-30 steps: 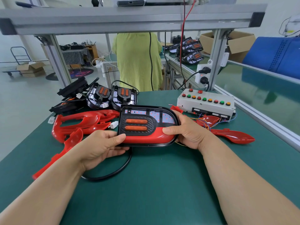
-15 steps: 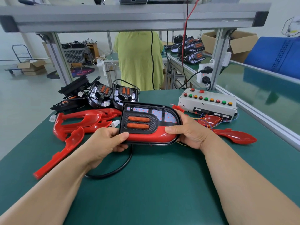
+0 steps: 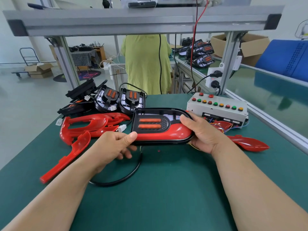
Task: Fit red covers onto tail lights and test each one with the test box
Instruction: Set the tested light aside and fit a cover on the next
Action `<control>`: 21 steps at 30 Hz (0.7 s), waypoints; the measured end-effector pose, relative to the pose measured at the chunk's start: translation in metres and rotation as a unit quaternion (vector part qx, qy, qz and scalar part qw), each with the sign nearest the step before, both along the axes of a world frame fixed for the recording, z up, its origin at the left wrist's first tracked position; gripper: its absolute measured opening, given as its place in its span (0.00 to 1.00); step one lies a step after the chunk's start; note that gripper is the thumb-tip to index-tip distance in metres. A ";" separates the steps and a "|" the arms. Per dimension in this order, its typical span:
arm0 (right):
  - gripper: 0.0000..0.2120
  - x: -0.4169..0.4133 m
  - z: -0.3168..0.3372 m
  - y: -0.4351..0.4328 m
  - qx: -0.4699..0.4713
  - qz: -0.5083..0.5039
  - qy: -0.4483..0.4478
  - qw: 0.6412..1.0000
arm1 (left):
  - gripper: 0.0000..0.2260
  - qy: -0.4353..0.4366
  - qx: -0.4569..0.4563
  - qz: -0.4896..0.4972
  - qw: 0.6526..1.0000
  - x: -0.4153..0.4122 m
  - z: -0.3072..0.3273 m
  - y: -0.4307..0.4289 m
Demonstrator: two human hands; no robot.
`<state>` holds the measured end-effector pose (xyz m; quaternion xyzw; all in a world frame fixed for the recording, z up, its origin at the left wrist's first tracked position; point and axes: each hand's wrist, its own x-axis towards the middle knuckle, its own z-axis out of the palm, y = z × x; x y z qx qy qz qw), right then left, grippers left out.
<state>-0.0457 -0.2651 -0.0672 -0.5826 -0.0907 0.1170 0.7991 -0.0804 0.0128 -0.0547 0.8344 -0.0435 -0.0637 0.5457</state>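
Two bare hands are holding one tail light (image 3: 160,127), a black oval housing with two orange strips in a ribbed panel, over the middle of the dark green matted desk (image 3: 166,197). A glossy red plastic cover (image 3: 166,135) is sitting along its near side and curving round its right end. The left hand (image 3: 115,145) is gripping the near left corner, thumb lying flat on the red edge and fingers curled beneath. The right hand (image 3: 202,132) is wrapping the rounded right end, thumb lying over the top face, its other fingers hidden behind the housing. Whether the light is touching the desk cannot be told.

A thick black cable (image 3: 126,175) is looping on the mat under the left wrist. To the left, a pile of loose red plastic covers (image 3: 90,124) is lying with one long piece (image 3: 70,155) pointing toward the near edge, and a small white connector (image 3: 122,128) is resting just beside the pile. Right of the right hand, another red cover (image 3: 246,144) is lying flat.

Further back, a cluster of black tail lights (image 3: 120,100) is leaning together behind the red pile. The white test box (image 3: 216,107), with rows of red, green and yellow buttons, is sitting at the right rear, coloured wires trailing from its front; its small front labels are too blurred to read.

Beyond the desk, a person in a yellow-green top (image 3: 146,64) is standing behind the grey aluminium frame (image 3: 143,20), and more tail lights (image 3: 203,54) are lying stacked on a far bench.
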 end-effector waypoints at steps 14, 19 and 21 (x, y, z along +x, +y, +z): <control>0.20 0.001 0.008 -0.007 0.023 -0.041 0.002 0.999 | 0.08 -0.071 0.389 0.213 0.893 -0.003 0.024 0.084; 0.19 0.000 0.008 0.000 0.022 -0.025 0.002 0.999 | 0.17 0.059 0.404 0.195 0.892 -0.015 0.013 0.115; 0.19 -0.001 0.007 0.001 0.026 -0.016 0.002 1.000 | 0.16 0.051 0.378 0.198 0.903 -0.015 0.009 0.116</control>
